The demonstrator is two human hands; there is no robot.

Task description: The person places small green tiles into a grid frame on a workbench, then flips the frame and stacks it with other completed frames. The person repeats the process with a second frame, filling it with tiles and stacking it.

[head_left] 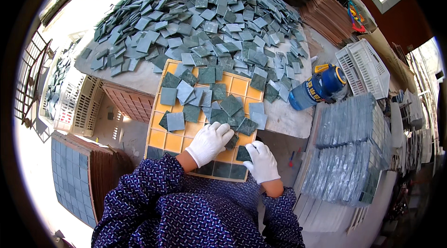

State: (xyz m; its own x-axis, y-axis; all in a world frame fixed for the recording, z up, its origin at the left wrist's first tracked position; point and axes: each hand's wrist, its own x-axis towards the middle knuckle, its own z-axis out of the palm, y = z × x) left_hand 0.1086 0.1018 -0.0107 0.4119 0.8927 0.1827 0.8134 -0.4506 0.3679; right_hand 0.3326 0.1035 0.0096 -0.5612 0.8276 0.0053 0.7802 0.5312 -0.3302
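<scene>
An orange grid tray [193, 129] with square cells lies in front of me, tilted toward my body. Loose green-grey stone tiles [190, 113] are heaped over its upper part, and dark tiles [222, 169] fill cells along its near edge. My left hand [209, 144], in a white glove, rests over the tray's middle with fingers curled together; what lies under the fingertips is hidden. A dark tile [232, 142] sits beside those fingers. At the tray's right edge my gloved right hand [263, 163] pinches a dark green tile [243, 154] between thumb and fingers, above the near row.
A large heap of tiles [209, 27] covers the table [288, 120] beyond the tray. On the right stand a blue water bottle [318, 87], a white crate [363, 68] and stacked wrapped tile sheets [344, 150]. Left are tile-filled baskets [78, 106] and stacked tiled boards [72, 178].
</scene>
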